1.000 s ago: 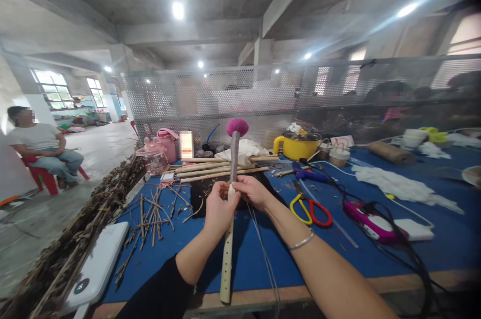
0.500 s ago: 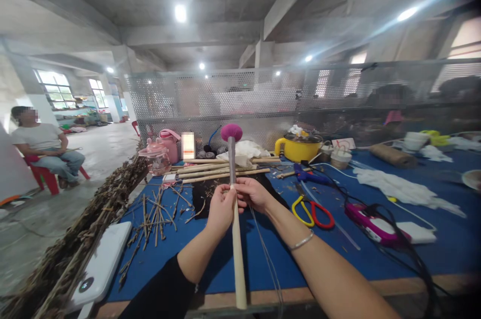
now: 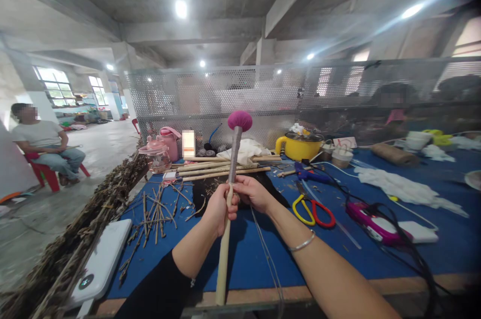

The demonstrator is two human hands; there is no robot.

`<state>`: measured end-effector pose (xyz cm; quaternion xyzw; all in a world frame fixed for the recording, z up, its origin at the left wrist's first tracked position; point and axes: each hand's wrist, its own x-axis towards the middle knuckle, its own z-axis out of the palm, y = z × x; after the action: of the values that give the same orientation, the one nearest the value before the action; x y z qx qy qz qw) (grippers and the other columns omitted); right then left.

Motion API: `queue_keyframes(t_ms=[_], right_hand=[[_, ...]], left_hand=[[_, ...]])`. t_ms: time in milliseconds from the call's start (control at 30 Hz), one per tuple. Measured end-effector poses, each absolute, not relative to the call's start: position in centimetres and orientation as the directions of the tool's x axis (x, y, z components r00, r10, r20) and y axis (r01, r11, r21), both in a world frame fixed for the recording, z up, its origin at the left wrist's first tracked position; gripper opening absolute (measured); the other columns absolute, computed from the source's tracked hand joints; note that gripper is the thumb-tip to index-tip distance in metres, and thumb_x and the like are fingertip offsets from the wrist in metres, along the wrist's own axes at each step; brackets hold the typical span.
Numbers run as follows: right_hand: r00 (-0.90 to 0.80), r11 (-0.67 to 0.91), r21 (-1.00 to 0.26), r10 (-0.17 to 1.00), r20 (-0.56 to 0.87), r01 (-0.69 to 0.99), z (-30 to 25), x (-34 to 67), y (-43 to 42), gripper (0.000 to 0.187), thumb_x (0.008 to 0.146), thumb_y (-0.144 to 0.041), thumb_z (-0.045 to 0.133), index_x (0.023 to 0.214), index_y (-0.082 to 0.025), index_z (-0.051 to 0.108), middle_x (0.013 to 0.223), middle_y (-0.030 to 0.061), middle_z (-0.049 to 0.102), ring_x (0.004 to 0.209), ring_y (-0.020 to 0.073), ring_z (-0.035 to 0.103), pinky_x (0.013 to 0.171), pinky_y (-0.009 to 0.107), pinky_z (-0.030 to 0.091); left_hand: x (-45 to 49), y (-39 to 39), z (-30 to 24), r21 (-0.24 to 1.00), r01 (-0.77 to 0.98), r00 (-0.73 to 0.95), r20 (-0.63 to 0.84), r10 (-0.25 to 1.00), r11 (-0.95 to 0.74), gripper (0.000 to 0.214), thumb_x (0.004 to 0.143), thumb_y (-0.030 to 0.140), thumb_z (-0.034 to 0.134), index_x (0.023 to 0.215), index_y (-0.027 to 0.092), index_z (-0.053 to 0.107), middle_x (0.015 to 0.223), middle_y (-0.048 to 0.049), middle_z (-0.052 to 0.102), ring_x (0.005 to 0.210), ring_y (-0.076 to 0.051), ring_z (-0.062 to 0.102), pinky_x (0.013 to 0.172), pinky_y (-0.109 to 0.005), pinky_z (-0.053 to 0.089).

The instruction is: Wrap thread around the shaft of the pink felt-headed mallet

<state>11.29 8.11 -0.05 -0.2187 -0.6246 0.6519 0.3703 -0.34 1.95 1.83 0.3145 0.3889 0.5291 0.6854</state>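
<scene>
A pale wooden stick (image 3: 222, 269) stands tilted in front of me, its upper part wound in a grey wrapping (image 3: 235, 153) and topped by a round magenta head (image 3: 240, 121). My left hand (image 3: 220, 209) is closed around the stick just below the wrapping. With fingertips pinched at the wrapping's lower end, my right hand (image 3: 251, 194) touches the stick from the other side. Thin grey strands (image 3: 267, 254) trail from under the right hand down to the table's front edge; whether they are thread or wire is unclear.
Dry twigs (image 3: 154, 214) lie left on the blue tabletop (image 3: 180, 259), near a white power bank (image 3: 103, 264). Scissors (image 3: 313, 211), a glue gun (image 3: 311, 175) and a magenta device (image 3: 370, 221) lie right. Behind are wooden rods (image 3: 210, 172) and a yellow pot (image 3: 302, 147). A person (image 3: 45, 141) sits left.
The stick has tilted: its magenta head moved up and right, its lower end left. My left hand's fingers now wrap further round it. The right hand stays at the wrapping's lower end.
</scene>
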Motion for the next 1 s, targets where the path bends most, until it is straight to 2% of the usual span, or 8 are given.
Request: queue_keyframes(t_ms=[100, 333, 600, 700, 767, 833, 900, 1000], right_hand=[[-0.629, 0.060, -0.976, 0.756, 0.182, -0.211, 0.3, 11.3, 7.8, 0.030, 0.072, -0.035, 0.064, 0.090, -0.013, 0.054, 0.055, -0.0041, 0.052, 0.031, 0.0002, 0.023, 0.032, 0.017, 0.009], [-0.625, 0.011, -0.954, 0.753, 0.205, -0.299, 0.8, 11.3, 7.6, 0.026, 0.070, -0.032, 0.065, 0.085, -0.013, 0.055, 0.052, -0.0065, 0.046, 0.032, 0.0002, 0.021, 0.033, 0.018, 0.008], [-0.644, -0.073, -0.946, 0.749, 0.157, -0.315, 0.7, 11.7, 7.8, 0.031, 0.067, -0.030, 0.067, 0.089, -0.012, 0.056, 0.053, -0.0048, 0.051, 0.031, 0.0001, 0.020, 0.033, 0.017, 0.007], [-0.623, 0.002, -0.966, 0.764, 0.168, -0.258, 0.6, 11.8, 7.9, 0.024, 0.068, -0.030, 0.065, 0.079, -0.011, 0.055, 0.051, -0.0043, 0.050, 0.032, 0.0011, 0.025, 0.033, 0.017, 0.010], [-0.596, 0.043, -0.973, 0.784, 0.173, -0.227, 0.5, 11.7, 8.0, 0.023, 0.067, -0.030, 0.065, 0.075, -0.011, 0.055, 0.053, -0.0023, 0.052, 0.036, 0.0033, 0.035, 0.034, 0.017, 0.018], [-0.553, 0.058, -0.974, 0.815, 0.173, -0.219, 0.5, 11.5, 8.1, 0.023, 0.065, -0.030, 0.066, 0.074, -0.011, 0.055, 0.056, -0.0008, 0.055, 0.041, 0.0056, 0.042, 0.038, 0.017, 0.025], [-0.522, 0.061, -0.977, 0.837, 0.162, -0.206, 0.4, 11.4, 8.2, 0.024, 0.065, -0.031, 0.066, 0.073, -0.011, 0.055, 0.055, -0.0013, 0.054, 0.041, 0.0058, 0.042, 0.038, 0.018, 0.026], [-0.542, 0.053, -0.979, 0.827, 0.152, -0.194, 0.3, 11.5, 8.3, 0.026, 0.069, -0.034, 0.064, 0.077, -0.012, 0.055, 0.050, -0.0037, 0.050, 0.035, 0.0037, 0.033, 0.034, 0.018, 0.018]], left_hand=[[-0.3, 2.0, 1.7, 0.847, -0.476, 0.135, -0.196, 0.971, 0.237, 0.020, 0.075, 0.038, 0.043, 0.071, 0.019, 0.040, 0.045, 0.0082, 0.035, 0.031, -0.002, 0.021, 0.032, -0.014, 0.012], [-0.2, 1.9, 1.6, 0.832, -0.499, 0.166, -0.182, 0.969, 0.242, 0.024, 0.077, 0.042, 0.044, 0.070, 0.019, 0.040, 0.044, 0.0090, 0.032, 0.030, -0.002, 0.019, 0.031, -0.014, 0.011], [-0.6, 1.5, 2.3, 0.755, -0.490, 0.432, -0.223, 0.874, 0.435, 0.022, 0.077, 0.037, 0.035, 0.065, 0.019, 0.039, 0.040, 0.0093, 0.020, 0.028, -0.003, 0.014, 0.029, -0.014, 0.009], [0.0, 1.7, 1.3, 0.883, -0.394, 0.207, -0.185, 0.961, 0.255, 0.028, 0.076, 0.046, 0.039, 0.071, 0.019, 0.042, 0.045, 0.0076, 0.035, 0.029, -0.004, 0.026, 0.029, -0.015, 0.018], [0.5, 1.7, 0.4, 0.975, -0.221, -0.068, -0.041, 0.997, 0.025, 0.029, 0.070, 0.045, 0.054, 0.079, 0.019, 0.044, 0.057, 0.0046, 0.049, 0.035, -0.005, 0.039, 0.031, -0.016, 0.025], [0.6, 1.8, -0.2, 0.991, -0.055, -0.211, 0.111, 0.971, -0.125, 0.033, 0.061, 0.034, 0.066, 0.083, 0.019, 0.045, 0.066, 0.0033, 0.054, 0.041, -0.005, 0.045, 0.036, -0.015, 0.031], [0.4, 2.0, -0.5, 0.981, 0.034, -0.241, 0.193, 0.951, -0.190, 0.033, 0.058, 0.026, 0.069, 0.082, 0.019, 0.046, 0.067, 0.0031, 0.056, 0.043, -0.004, 0.047, 0.038, -0.014, 0.033], [0.1, 2.1, -0.2, 0.981, 0.038, -0.196, 0.192, 0.962, -0.188, 0.031, 0.062, 0.024, 0.066, 0.086, 0.019, 0.047, 0.066, 0.0022, 0.059, 0.043, -0.008, 0.052, 0.036, -0.016, 0.035]])
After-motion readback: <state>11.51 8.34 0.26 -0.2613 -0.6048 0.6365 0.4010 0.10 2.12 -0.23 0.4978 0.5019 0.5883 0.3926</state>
